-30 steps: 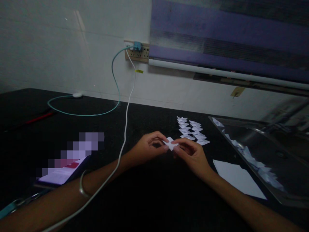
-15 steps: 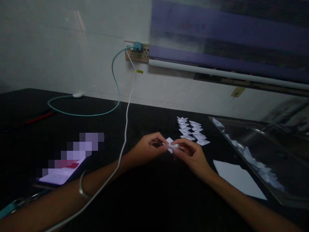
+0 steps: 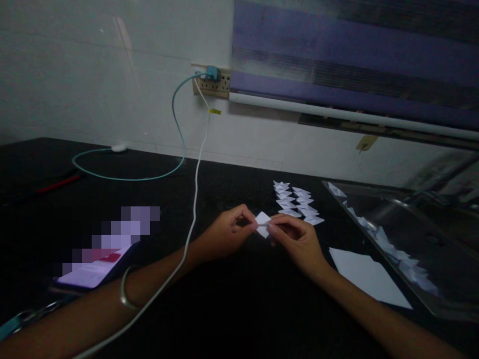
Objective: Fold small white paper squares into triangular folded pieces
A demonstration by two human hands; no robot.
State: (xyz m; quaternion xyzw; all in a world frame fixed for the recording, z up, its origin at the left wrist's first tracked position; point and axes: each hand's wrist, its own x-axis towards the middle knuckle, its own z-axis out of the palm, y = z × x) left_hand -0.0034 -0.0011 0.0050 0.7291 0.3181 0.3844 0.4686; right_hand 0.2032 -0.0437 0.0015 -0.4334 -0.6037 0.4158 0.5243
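A small folded piece of white paper (image 3: 263, 219) is pinched between my two hands above the dark counter. My left hand (image 3: 235, 227) grips its left corner between thumb and fingers. On the opposite side, my right hand (image 3: 295, 234) holds the right corner, with thumb and forefinger pressed together. The paper looks like a diamond with a crease or slit across its middle. Just behind my right hand stand two rows of folded paper boats (image 3: 286, 203). Close to my right forearm lies a stack of white paper sheets (image 3: 368, 276).
More folded white paper pieces (image 3: 396, 254) line the metal sink's (image 3: 449, 239) left edge. A lit phone (image 3: 93, 264) lies at left. A white cable (image 3: 195, 199) runs from the wall socket (image 3: 215, 85) across my left forearm. A teal cable (image 3: 145, 178) loops on the counter (image 3: 232, 179).
The paper between my fingers has gone from a pointed, several-flapped shape to a flatter diamond. Both hands stay in nearly the same place; the view shifts slightly.
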